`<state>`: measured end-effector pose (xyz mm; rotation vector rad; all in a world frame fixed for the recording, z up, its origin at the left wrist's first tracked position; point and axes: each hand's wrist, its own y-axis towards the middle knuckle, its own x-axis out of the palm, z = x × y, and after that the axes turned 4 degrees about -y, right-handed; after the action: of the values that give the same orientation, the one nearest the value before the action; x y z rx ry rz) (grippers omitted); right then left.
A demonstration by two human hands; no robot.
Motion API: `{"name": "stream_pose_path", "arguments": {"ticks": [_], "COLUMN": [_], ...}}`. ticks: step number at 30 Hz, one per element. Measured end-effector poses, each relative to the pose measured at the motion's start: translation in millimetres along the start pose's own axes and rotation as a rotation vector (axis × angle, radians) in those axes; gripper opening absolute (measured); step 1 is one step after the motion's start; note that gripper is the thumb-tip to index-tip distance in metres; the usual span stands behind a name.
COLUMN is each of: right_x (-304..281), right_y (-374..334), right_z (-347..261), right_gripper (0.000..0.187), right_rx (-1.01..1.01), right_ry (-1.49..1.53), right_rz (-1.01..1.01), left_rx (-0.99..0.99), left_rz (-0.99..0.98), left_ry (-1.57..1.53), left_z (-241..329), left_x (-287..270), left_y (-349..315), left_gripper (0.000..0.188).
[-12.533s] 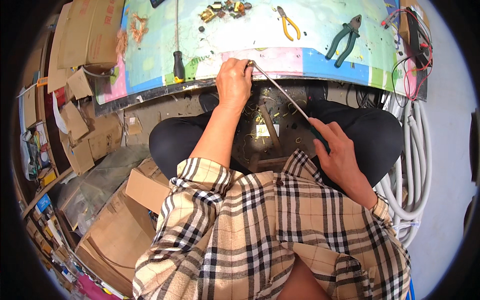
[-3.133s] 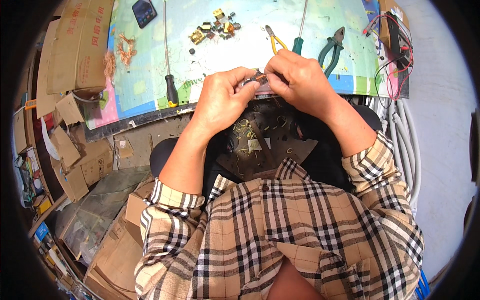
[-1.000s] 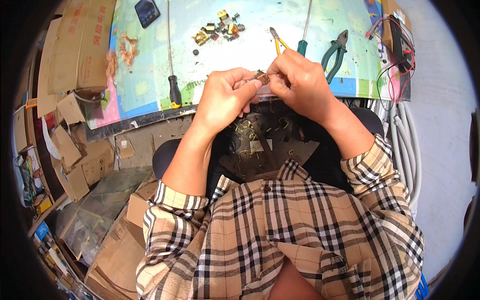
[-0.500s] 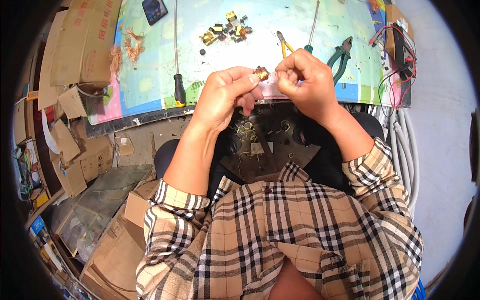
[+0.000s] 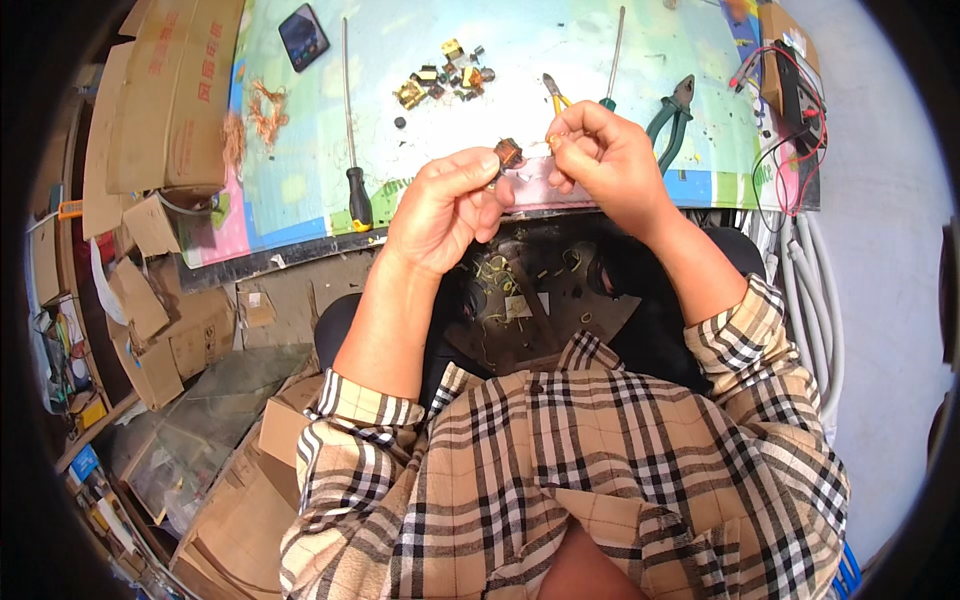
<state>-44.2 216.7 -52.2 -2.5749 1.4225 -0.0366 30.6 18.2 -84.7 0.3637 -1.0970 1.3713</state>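
Note:
My left hand (image 5: pixel 447 198) grips a small dark transformer coil (image 5: pixel 509 153) with copper-coloured windings between thumb and fingers, over the table's near edge. To its right, my right hand (image 5: pixel 612 165) is closed in a pinch around a small orange-yellow bit (image 5: pixel 555 141), possibly tape or wire; it is too small to tell. A pale, thin strand seems to span the gap between both hands. Beyond them lies a pile of small transformers and black parts (image 5: pixel 462 72). Yellow-handled cutters (image 5: pixel 555 92) rest just past my right hand.
A long screwdriver (image 5: pixel 356 190) lies at the left, below a phone (image 5: pixel 303 38) and beside copper wire tangles (image 5: pixel 266 112). Green-handled pliers (image 5: pixel 672 115), another screwdriver (image 5: pixel 614 60) and a meter with leads (image 5: pixel 800 105) are at the right. A cardboard box (image 5: pixel 165 100) stands far left.
The coil has turned in my left hand, showing a darker side instead of its yellow face. My right hand has shifted slightly, its orange-yellow bit now visible. The view has shifted a little.

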Motion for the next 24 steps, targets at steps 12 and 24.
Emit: {"name": "stream_pose_path", "arguments": {"ticks": [12,24], "right_x": [-1.8,10.1], "right_y": [3.5,-6.3], "right_z": [-2.3,-11.4], "right_gripper": [0.020,0.013], "right_rx": [0.098,-0.171], "right_ry": [0.016,-0.345], "right_rz": [-0.098,0.051], "left_rx": [0.188,0.120], "left_rz": [0.195,0.223], "left_ry": [0.479,0.254], "left_z": [-5.7,-12.0], "left_x": [20.0,19.0], "left_y": [0.6,0.2], "left_gripper": [0.022,0.021]}}
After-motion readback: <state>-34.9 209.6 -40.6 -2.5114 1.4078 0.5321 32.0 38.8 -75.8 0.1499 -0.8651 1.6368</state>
